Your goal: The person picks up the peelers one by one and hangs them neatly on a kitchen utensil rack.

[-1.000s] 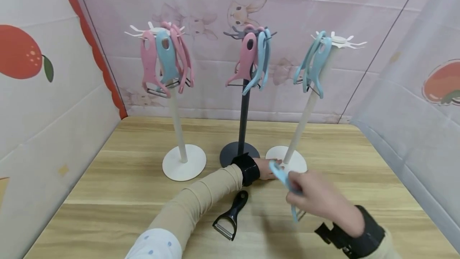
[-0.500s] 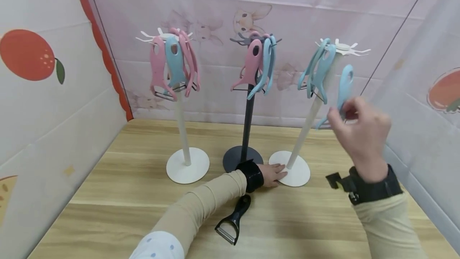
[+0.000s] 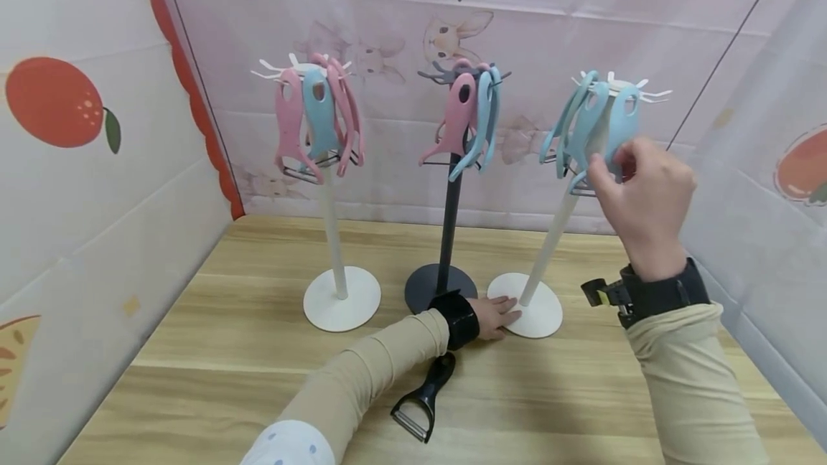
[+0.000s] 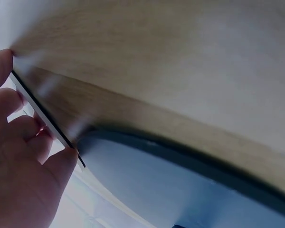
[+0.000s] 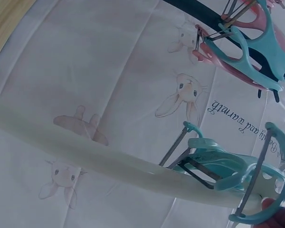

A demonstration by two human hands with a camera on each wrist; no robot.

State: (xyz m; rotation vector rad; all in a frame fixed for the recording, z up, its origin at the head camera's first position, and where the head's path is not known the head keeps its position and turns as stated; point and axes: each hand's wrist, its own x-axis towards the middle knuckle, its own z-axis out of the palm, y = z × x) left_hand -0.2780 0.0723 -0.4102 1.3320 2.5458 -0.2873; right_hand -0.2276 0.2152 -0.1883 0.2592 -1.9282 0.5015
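My right hand (image 3: 649, 192) pinches a light blue peeler (image 3: 623, 117) by its lower part, with its handle up against the hook rack (image 3: 620, 86) of the right white stand. Whether its handle hole is over a hook cannot be told. Several blue peelers (image 3: 589, 119) hang beside it on that rack. In the right wrist view, fingertips (image 5: 275, 218) show by the peeler's curved blade frame (image 5: 249, 219). My left hand (image 3: 492, 316) rests on the stand's round white base (image 3: 544, 318), its fingers spread over it and the thumb at its edge in the left wrist view.
A black stand (image 3: 451, 235) in the middle holds pink (image 3: 455, 117) and blue peelers. The left white stand (image 3: 332, 242) bears pink and blue ones too. A black peeler (image 3: 434, 382) lies on the wooden table (image 3: 213, 372) by the left forearm.
My right hand has carried the blue peeler from low over the table up to the right stand's rack, then left against it. My left hand stays on the base.
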